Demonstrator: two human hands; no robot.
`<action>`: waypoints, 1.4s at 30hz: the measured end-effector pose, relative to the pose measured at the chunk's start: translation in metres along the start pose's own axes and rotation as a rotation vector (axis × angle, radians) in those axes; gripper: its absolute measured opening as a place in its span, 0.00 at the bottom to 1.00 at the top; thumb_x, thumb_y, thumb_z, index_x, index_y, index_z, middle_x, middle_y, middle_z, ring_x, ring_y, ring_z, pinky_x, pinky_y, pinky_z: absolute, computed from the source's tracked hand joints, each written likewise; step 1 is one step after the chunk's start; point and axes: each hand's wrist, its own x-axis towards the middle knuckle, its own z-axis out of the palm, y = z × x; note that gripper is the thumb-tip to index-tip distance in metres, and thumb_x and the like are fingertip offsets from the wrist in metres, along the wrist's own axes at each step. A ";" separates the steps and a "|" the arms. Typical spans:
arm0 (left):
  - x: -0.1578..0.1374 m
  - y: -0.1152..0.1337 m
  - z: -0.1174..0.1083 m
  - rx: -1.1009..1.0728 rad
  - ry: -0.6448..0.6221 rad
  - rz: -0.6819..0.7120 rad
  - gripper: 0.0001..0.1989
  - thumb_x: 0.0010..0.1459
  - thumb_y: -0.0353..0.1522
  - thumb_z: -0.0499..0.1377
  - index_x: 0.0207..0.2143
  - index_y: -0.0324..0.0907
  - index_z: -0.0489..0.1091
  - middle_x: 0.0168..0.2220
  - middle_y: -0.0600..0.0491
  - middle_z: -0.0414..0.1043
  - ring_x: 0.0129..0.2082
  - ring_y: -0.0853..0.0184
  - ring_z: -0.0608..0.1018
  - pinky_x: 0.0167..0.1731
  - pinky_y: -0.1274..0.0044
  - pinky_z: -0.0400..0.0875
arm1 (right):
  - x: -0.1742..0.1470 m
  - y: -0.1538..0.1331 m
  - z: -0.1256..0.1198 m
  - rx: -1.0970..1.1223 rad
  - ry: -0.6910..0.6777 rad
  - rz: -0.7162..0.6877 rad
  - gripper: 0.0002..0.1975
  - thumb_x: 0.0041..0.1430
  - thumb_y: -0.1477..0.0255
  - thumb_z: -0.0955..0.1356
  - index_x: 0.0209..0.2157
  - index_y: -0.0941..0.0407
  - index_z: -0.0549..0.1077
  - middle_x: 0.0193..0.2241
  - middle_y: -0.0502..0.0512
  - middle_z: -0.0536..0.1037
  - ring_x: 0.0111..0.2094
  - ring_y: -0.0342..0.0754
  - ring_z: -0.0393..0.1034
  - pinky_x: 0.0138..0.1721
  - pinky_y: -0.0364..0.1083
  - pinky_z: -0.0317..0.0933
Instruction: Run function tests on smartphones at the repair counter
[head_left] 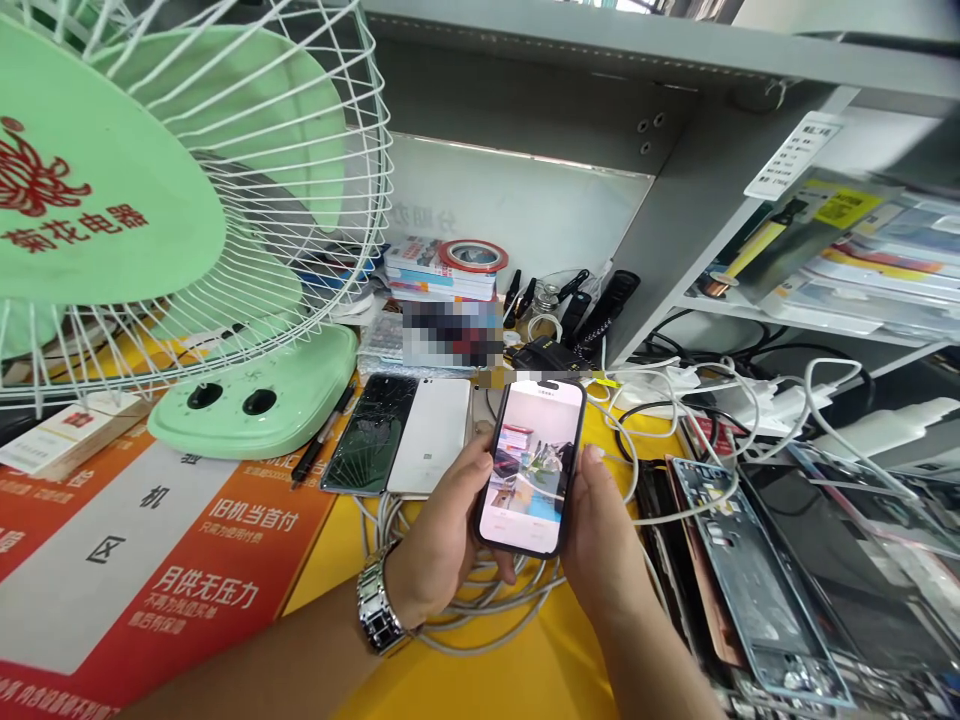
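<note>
A smartphone [531, 470] in a dark case is held upright between both hands, its lit screen showing a camera-like picture of the desk clutter. My left hand [442, 525], with a metal watch [379, 605] on the wrist, grips its left edge, the thumb along the side. Against the right edge, my right hand [600, 520] is closed round the phone, its fingers hidden behind it. Just left of my left hand lie a white phone [429, 435] and a dark phone with a cracked back [371, 430]. Coiled grey cable [480, 635] lies beneath the hands.
A green fan [255, 400] stands at left on a red printed mat [210, 560]. Several phone frames and screens [757, 580] are piled at right, beside tangled white cables [720, 400]. Behind are stacked boxes with a roll of tape [472, 256] and a grey shelf [720, 240].
</note>
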 end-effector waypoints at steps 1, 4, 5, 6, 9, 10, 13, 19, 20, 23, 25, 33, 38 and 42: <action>-0.001 -0.001 0.000 0.008 -0.009 -0.006 0.22 0.63 0.44 0.52 0.57 0.46 0.65 0.37 0.50 0.73 0.27 0.66 0.74 0.13 0.81 0.71 | 0.000 0.001 0.001 0.032 0.006 0.005 0.28 0.60 0.47 0.62 0.46 0.54 0.76 0.46 0.57 0.80 0.44 0.61 0.76 0.37 0.54 0.73; -0.002 -0.002 0.000 0.039 -0.028 -0.016 0.23 0.65 0.43 0.49 0.59 0.45 0.64 0.34 0.50 0.72 0.24 0.68 0.72 0.13 0.81 0.70 | 0.001 0.003 0.002 0.113 0.015 0.028 0.30 0.61 0.45 0.61 0.48 0.55 0.74 0.42 0.59 0.82 0.37 0.60 0.78 0.28 0.54 0.73; -0.002 -0.002 0.000 0.049 -0.029 -0.017 0.23 0.65 0.43 0.49 0.59 0.45 0.63 0.34 0.50 0.72 0.23 0.69 0.72 0.14 0.81 0.70 | 0.001 0.004 0.002 0.127 0.018 0.032 0.31 0.60 0.45 0.61 0.49 0.55 0.73 0.41 0.60 0.82 0.36 0.60 0.78 0.26 0.54 0.72; -0.002 -0.002 0.000 0.057 -0.025 -0.023 0.24 0.65 0.43 0.49 0.60 0.45 0.63 0.34 0.50 0.72 0.23 0.69 0.72 0.14 0.81 0.70 | 0.002 0.005 0.002 0.136 0.023 0.030 0.31 0.60 0.45 0.61 0.50 0.55 0.73 0.39 0.60 0.82 0.35 0.60 0.78 0.26 0.54 0.72; -0.002 -0.003 0.000 0.067 -0.013 -0.040 0.24 0.64 0.40 0.51 0.61 0.47 0.60 0.36 0.49 0.73 0.25 0.67 0.73 0.14 0.81 0.71 | 0.003 0.007 0.000 0.150 0.041 0.013 0.31 0.58 0.45 0.63 0.49 0.55 0.73 0.36 0.59 0.82 0.35 0.60 0.78 0.28 0.54 0.73; -0.002 -0.003 -0.001 0.069 -0.016 -0.044 0.24 0.63 0.37 0.51 0.62 0.47 0.60 0.36 0.49 0.73 0.26 0.66 0.74 0.14 0.80 0.71 | 0.003 0.007 0.000 0.149 0.042 0.007 0.30 0.58 0.44 0.63 0.48 0.54 0.74 0.36 0.58 0.82 0.34 0.60 0.78 0.28 0.54 0.73; -0.003 -0.003 -0.001 0.081 -0.043 -0.052 0.27 0.58 0.30 0.52 0.60 0.46 0.60 0.37 0.49 0.73 0.27 0.66 0.74 0.16 0.79 0.72 | 0.004 0.008 -0.001 0.115 0.029 0.022 0.34 0.56 0.42 0.61 0.48 0.54 0.74 0.32 0.58 0.82 0.32 0.60 0.78 0.26 0.54 0.72; -0.007 -0.001 0.003 0.245 -0.067 -0.063 0.34 0.53 0.25 0.59 0.62 0.50 0.55 0.39 0.52 0.72 0.30 0.68 0.74 0.22 0.79 0.76 | 0.004 0.009 0.000 0.141 0.025 0.038 0.37 0.56 0.39 0.58 0.40 0.57 0.77 0.23 0.58 0.79 0.19 0.54 0.72 0.12 0.47 0.60; -0.008 0.000 0.004 0.288 -0.072 -0.056 0.35 0.54 0.25 0.60 0.62 0.50 0.54 0.40 0.52 0.72 0.30 0.68 0.73 0.23 0.78 0.76 | 0.003 0.009 0.001 0.159 0.033 0.031 0.36 0.56 0.39 0.58 0.41 0.57 0.76 0.24 0.58 0.80 0.18 0.53 0.72 0.11 0.47 0.59; -0.008 -0.001 0.006 0.415 -0.067 -0.047 0.35 0.55 0.29 0.63 0.62 0.50 0.52 0.42 0.51 0.72 0.29 0.69 0.73 0.24 0.78 0.76 | 0.002 0.007 0.004 0.196 0.058 0.014 0.35 0.58 0.41 0.58 0.45 0.57 0.75 0.30 0.58 0.81 0.19 0.53 0.73 0.11 0.46 0.59; -0.006 -0.002 0.007 0.467 -0.058 -0.051 0.37 0.55 0.31 0.64 0.62 0.50 0.50 0.42 0.51 0.72 0.26 0.71 0.73 0.23 0.78 0.76 | 0.001 0.007 0.005 0.221 0.059 -0.007 0.34 0.59 0.42 0.59 0.46 0.57 0.74 0.32 0.59 0.82 0.22 0.54 0.75 0.14 0.47 0.62; -0.005 -0.003 0.006 0.519 -0.008 -0.049 0.40 0.54 0.31 0.64 0.63 0.49 0.46 0.43 0.49 0.72 0.23 0.72 0.72 0.20 0.79 0.74 | 0.001 0.010 0.004 0.251 0.016 -0.012 0.36 0.60 0.42 0.57 0.45 0.58 0.75 0.26 0.58 0.80 0.18 0.51 0.72 0.11 0.45 0.60; -0.010 -0.005 -0.001 0.337 -0.034 -0.035 0.32 0.61 0.32 0.57 0.64 0.49 0.48 0.48 0.48 0.70 0.32 0.65 0.75 0.23 0.76 0.76 | 0.004 0.010 0.005 0.239 0.035 -0.015 0.38 0.55 0.39 0.60 0.42 0.59 0.76 0.21 0.56 0.79 0.14 0.48 0.67 0.09 0.43 0.59; -0.010 -0.005 -0.004 0.275 -0.052 -0.033 0.32 0.57 0.29 0.56 0.63 0.48 0.51 0.44 0.50 0.72 0.31 0.64 0.75 0.21 0.75 0.76 | 0.003 0.010 0.004 0.254 0.054 -0.074 0.35 0.52 0.38 0.63 0.36 0.57 0.78 0.21 0.55 0.79 0.16 0.48 0.70 0.14 0.43 0.63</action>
